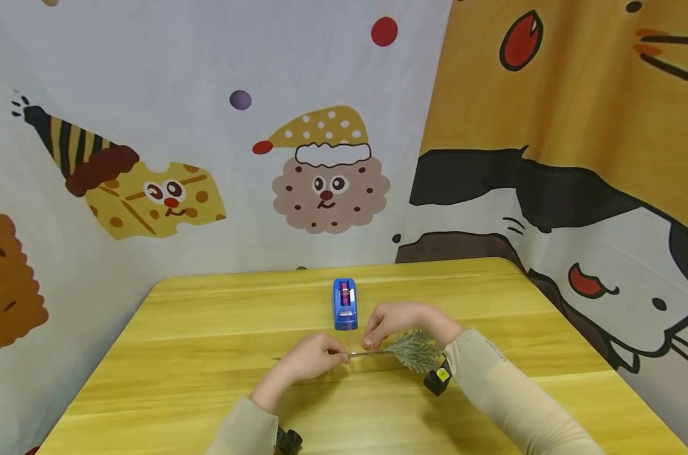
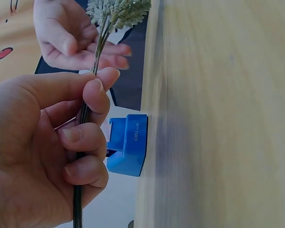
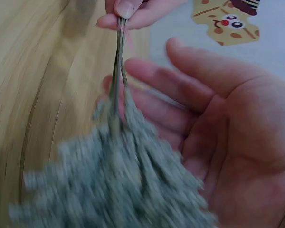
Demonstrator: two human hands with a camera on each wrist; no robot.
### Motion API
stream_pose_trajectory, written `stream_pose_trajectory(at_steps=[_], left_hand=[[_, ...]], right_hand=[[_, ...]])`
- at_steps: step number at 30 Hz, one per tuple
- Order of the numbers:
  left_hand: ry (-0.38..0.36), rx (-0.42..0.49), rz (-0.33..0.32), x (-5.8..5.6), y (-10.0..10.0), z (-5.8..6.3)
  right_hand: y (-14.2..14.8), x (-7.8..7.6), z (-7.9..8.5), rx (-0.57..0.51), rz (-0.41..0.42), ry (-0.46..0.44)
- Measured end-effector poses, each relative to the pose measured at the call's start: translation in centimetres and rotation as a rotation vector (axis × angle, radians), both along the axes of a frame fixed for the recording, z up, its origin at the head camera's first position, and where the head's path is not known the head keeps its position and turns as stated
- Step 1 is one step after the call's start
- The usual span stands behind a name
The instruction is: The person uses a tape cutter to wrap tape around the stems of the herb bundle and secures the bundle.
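My left hand [image 1: 314, 356] pinches the thin dark stems [image 2: 80, 142] of a bunch of grey-green foliage [image 1: 416, 351] between thumb and index finger, with the other fingers curled round them lower down. The leafy head [image 3: 114, 175] points to the right, toward my right sleeve. My right hand [image 1: 396, 319] is beside the stems just short of the leaves; its fingers [image 3: 180, 85] are loosely extended and grip nothing. A faint pinkish strip [image 3: 129, 40] shows along the stems below the left fingertips. Behind both hands stands a blue tape dispenser [image 1: 345, 304] with a pink roll.
The yellow wood-grain table [image 1: 218, 316] carries all of this. A printed cloth [image 1: 207, 76] with cartoon figures hangs behind its far edge. Black wrist cameras, such as the right one [image 1: 436, 381], sit under the sleeves.
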State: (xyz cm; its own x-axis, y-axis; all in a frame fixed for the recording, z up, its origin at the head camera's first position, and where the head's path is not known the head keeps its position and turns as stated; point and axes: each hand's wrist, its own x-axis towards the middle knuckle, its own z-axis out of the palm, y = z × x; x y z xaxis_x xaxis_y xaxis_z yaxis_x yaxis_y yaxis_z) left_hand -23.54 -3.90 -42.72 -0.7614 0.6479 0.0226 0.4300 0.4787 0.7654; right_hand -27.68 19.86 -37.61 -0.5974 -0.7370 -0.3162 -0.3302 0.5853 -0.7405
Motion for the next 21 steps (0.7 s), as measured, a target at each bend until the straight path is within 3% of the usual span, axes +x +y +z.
stream_pose_trajectory(at_steps=[6, 11, 21], left_hand=[[0.001, 0.006, 0.006, 0.0, 0.0, -0.1], [0.015, 0.002, -0.002, -0.1, -0.1, -0.3], [0.020, 0.004, -0.007, -0.2, -0.1, -0.7]], right_hand=[[-1.0, 0.2, -1.5, -0.031, 0.050, -0.051], [-1.2, 0.5, -2.3, -0.046, 0.028, -0.092], [-1.8, 0.9, -2.6, 0.012, -0.053, -0.030]])
